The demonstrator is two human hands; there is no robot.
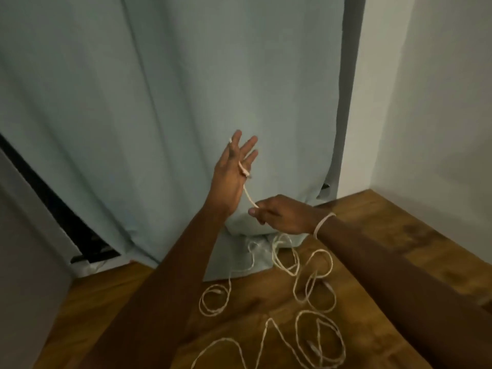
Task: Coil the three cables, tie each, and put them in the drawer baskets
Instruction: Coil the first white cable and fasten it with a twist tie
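I am starting to coil the first cable [249, 194]. My left hand [231, 179] is up in the air with the fingers spread out straight, and the plug end of the cable sits between two of them. My right hand [282, 218] is lower, just beside it, and pinches the same cable with finger and thumb, so a short piece runs tight between my hands. I have a white band [322, 224] on my right wrist.

I think the next move is to wind the cable round my left hand again and again, pulling it up from the floor [399, 235].

The other cables [314, 283] lie in loose, crossing loops on the wooden floor below, so they could tangle. Some loops lie on the bottom of the blue curtain [186, 102]. I cannot see any drawer or baskets.
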